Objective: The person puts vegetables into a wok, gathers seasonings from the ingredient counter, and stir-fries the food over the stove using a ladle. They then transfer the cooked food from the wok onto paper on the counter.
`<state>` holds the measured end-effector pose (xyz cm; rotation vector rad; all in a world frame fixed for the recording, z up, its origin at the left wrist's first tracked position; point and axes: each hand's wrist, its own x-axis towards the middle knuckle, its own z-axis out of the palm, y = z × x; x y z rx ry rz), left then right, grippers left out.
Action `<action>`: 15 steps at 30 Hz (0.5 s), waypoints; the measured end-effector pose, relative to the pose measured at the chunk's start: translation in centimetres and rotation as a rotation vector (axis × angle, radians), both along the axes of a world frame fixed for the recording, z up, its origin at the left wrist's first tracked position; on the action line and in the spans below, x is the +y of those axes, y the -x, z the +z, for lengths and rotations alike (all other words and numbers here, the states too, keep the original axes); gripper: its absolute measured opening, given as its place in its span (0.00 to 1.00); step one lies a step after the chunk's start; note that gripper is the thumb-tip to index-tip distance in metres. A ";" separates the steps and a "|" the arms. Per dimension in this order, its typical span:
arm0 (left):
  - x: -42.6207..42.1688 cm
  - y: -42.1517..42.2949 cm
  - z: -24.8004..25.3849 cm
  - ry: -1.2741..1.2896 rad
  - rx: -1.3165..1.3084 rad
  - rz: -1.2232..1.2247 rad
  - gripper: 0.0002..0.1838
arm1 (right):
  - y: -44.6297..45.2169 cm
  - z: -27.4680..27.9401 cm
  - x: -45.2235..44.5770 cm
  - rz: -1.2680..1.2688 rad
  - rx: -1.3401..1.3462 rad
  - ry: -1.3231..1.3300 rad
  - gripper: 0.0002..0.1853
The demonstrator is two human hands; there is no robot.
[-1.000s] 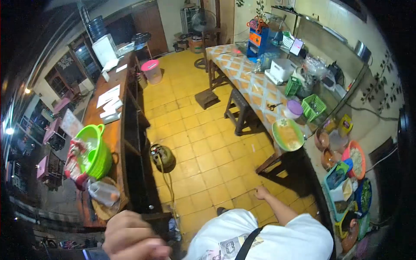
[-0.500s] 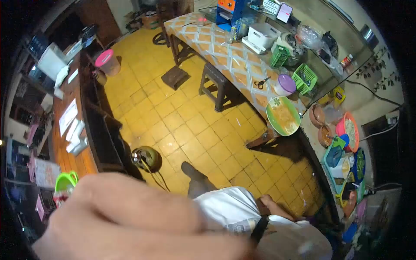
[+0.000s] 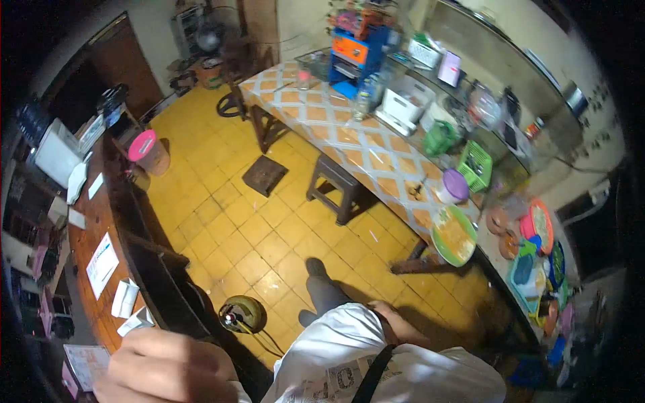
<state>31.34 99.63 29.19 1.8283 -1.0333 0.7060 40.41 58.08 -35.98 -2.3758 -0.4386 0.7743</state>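
My left hand (image 3: 168,366) is large and close to the camera at the lower left, its fingers curled in. Whatever it holds, if anything, is hidden. Beyond its knuckles, white boxes (image 3: 125,298) and a printed sheet (image 3: 102,265) lie on the brown wooden counter (image 3: 101,208). My right hand (image 3: 396,324) hangs low beside my white shirt (image 3: 342,342), partly covered by it, and its fingers cannot be made out. A green-rimmed plate (image 3: 455,235) on the table corner is the closest tableware to it.
A round gas cylinder (image 3: 242,314) with a hose stands by the counter. Ahead are a plastic stool (image 3: 334,185), a dark flat block (image 3: 265,176) and a pink-lidded bucket (image 3: 148,153). The patterned table (image 3: 336,127) bears a blue machine (image 3: 353,60), scissors (image 3: 416,192) and a purple-lidded tub (image 3: 453,186).
My left hand has drawn down and left, uncovering my shirt and more floor. The view has tilted up a little. The green container on the counter is out of sight.
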 end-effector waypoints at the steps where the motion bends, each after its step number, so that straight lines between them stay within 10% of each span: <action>1: 1.6 -0.9 0.3 -0.113 0.010 0.086 0.20 | -1.8 -1.8 0.9 0.090 0.039 0.086 0.16; 3: 2.2 -2.9 -0.3 -0.021 -0.017 0.348 0.15 | -5.8 -4.6 3.6 0.294 0.108 0.255 0.17; 4: 4.3 -4.5 -0.2 -0.059 -0.064 0.401 0.14 | -6.7 -1.4 6.8 -0.387 0.533 0.175 0.11; 5: 6.4 -6.0 -0.1 -0.096 -0.110 0.454 0.14 | -7.9 -0.2 8.6 -0.420 0.610 0.183 0.10; 15: 26.4 -9.4 3.8 -0.082 -0.192 0.758 0.21 | -30.6 1.7 34.6 -0.131 0.719 0.150 0.09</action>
